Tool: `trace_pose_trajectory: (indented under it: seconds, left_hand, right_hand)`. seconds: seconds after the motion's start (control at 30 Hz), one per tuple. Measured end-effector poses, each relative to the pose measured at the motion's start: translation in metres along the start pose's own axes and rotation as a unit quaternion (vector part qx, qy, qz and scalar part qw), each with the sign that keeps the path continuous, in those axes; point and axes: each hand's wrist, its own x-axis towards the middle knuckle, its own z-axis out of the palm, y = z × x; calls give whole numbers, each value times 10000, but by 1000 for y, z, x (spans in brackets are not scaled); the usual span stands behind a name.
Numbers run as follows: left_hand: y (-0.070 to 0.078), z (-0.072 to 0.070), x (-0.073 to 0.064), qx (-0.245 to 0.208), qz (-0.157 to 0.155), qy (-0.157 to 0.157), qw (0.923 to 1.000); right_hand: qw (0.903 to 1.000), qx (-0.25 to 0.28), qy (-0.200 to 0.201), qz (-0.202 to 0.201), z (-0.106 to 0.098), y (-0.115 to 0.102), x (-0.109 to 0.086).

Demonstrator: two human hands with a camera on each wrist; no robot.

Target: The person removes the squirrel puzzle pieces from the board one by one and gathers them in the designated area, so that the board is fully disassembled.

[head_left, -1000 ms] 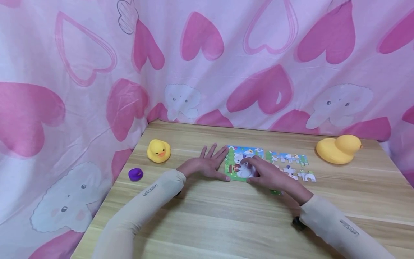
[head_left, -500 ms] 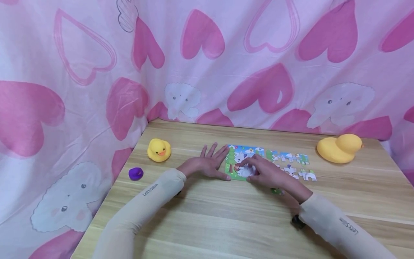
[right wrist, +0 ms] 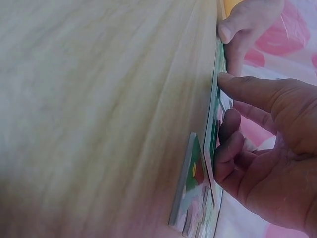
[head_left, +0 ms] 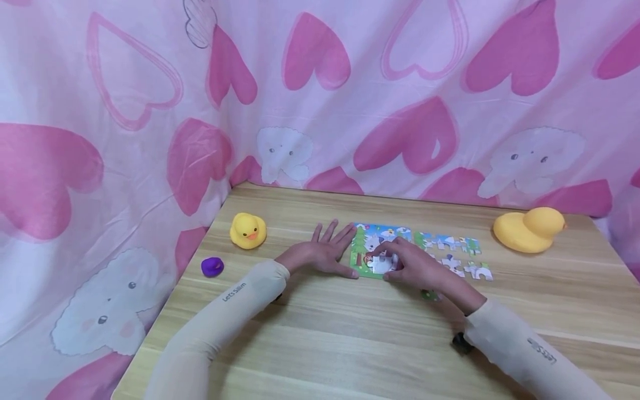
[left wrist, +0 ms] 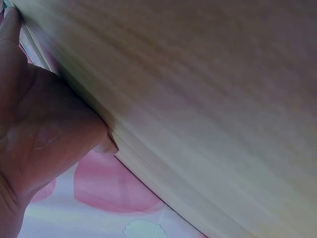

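In the head view a jigsaw puzzle board [head_left: 362, 271] with a cartoon picture, green along its lower edge, lies flat on the wooden table. My left hand [head_left: 325, 256] rests at its left side, fingers spread, thumb at the lower left corner. Over the board's right part, my right hand [head_left: 416, 268] has its index finger bent and its thumb at the lower edge. A whitish puzzle piece [head_left: 382, 264] sits between that index finger and thumb. The right wrist view shows the right thumb [right wrist: 247, 89] at the board's edge and the other fingers curled. The right hand hides part of the picture.
Loose puzzle pieces [head_left: 447, 242] lie in rows right of the board, and a green piece [head_left: 430, 295] is below the right hand. A yellow duck [head_left: 248, 230] and a purple duck [head_left: 212, 267] stand left. A larger yellow duck [head_left: 529, 230] is far right, before the pink curtain [head_left: 320, 133].
The right index finger has shifted slightly on the board, and more of the whitish piece shows beneath it. My left hand stays in place. The head view has shifted slightly.
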Motion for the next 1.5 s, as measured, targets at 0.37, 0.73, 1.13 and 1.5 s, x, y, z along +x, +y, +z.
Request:
trace_pose_trajectory:
  seconds: [0.37,0.73,1.13,1.5]
  left_hand:
    - [-8,11,18,26,-268,-89,9996]
    - [-4,5,12,-31,-205,-99,9997]
    - [-9,10,20,19,-293,-132,9995]
    - [-1,0,5,-46,-198,-134,9997]
  right_hand:
    - [9998,122,-150,-44,-7,2,1]
    - [9998,-90,-91,-158,-8,3,1]
    - [9997,198,149,-20,-11,4,-10]
    - [9996,58,278,85,-26,14,-42]
